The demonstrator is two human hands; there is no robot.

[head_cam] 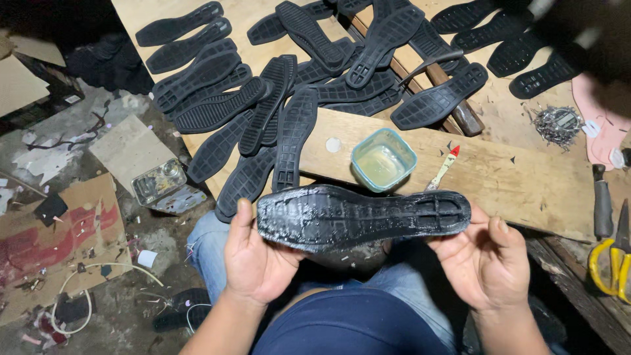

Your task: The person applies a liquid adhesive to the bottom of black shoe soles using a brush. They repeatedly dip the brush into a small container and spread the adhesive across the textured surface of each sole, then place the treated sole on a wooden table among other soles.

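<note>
Currently, head view: left hand (256, 260) and right hand (483, 260) each closed on one end of one glossy black sole (361, 217), held level over the lap at 6 o'clock. Risk: wet-looking coating could smear onto fingers if grip shifts. One glue tub (384, 158) and one brush (444, 168) at 12 o'clock on the counter (513, 177); roughly two dozen bare soles (289, 79) beyond.

Black rubber shoe sole (363, 218), glossy wet, tread up, lying sideways, held at both ends
</note>
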